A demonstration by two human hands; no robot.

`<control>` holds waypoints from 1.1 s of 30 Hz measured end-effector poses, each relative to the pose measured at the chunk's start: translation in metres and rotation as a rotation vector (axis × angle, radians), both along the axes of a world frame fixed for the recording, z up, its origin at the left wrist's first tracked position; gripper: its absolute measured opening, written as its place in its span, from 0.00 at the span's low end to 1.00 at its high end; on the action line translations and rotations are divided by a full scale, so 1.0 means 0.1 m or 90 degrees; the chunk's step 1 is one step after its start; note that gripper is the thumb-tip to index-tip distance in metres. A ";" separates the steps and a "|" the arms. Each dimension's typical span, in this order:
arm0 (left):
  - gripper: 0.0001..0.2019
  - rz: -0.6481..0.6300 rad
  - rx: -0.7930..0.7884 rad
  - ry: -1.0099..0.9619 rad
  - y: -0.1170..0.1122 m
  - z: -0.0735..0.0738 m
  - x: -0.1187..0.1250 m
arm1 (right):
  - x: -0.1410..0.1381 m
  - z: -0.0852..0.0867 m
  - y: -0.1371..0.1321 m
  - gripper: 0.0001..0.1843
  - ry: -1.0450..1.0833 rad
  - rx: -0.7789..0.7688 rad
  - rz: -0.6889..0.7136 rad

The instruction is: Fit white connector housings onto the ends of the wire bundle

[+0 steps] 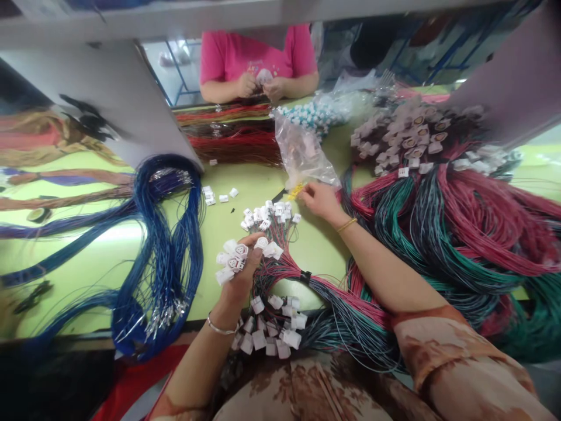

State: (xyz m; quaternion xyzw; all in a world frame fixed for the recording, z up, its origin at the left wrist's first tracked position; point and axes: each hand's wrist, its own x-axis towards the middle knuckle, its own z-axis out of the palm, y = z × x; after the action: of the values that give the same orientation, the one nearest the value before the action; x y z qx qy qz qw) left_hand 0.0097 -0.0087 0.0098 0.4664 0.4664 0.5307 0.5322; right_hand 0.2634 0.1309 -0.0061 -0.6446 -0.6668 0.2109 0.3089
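Glare on tabletop (249, 175), blurry edges.

banded wire bundle (322, 286) on green tabletop (254, 178)

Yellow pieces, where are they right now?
In the head view, the yellow pieces are just right of the middle, at the right hand, by the lower end of the clear plastic bag.

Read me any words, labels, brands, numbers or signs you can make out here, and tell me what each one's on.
No text can be read with certainty.
Pink shirt: lettering on the chest, too blurred to read.
White connectors at the left hand: dark openings or marks show, but no characters can be made out.
Clear plastic bag: no legible label.
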 end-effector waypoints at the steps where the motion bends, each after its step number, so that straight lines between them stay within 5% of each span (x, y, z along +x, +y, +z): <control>1: 0.18 -0.002 -0.004 -0.004 0.00 0.00 0.00 | 0.00 0.03 -0.01 0.07 0.112 -0.027 -0.004; 5: 0.17 0.002 -0.011 -0.007 0.00 0.01 0.00 | -0.10 0.15 -0.08 0.11 0.523 -0.179 0.028; 9: 0.16 -0.005 -0.007 0.011 0.01 -0.02 -0.02 | -0.27 0.32 -0.26 0.17 0.665 -0.266 0.162; 14: 0.15 -0.002 -0.002 0.012 0.01 -0.03 -0.02 | -0.52 0.57 -0.59 0.10 0.542 -0.184 0.313; 19: 0.17 0.001 -0.037 -0.069 0.01 0.03 0.02 | -0.68 0.75 -0.88 0.06 0.256 0.103 0.410; 22: 0.17 0.002 -0.026 -0.081 0.00 0.05 0.03 | -0.73 0.76 -0.96 0.08 0.195 0.203 0.418; 33: 0.15 0.020 0.001 -0.009 0.01 -0.02 0.01 | -0.76 0.82 -1.06 0.07 0.114 0.205 0.390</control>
State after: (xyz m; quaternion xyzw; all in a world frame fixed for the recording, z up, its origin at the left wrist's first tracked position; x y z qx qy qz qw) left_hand 0.0106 -0.0077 0.0073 0.4556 0.4695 0.5425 0.5269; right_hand 0.1870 0.0249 0.0760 -0.3369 -0.8242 0.2413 0.3860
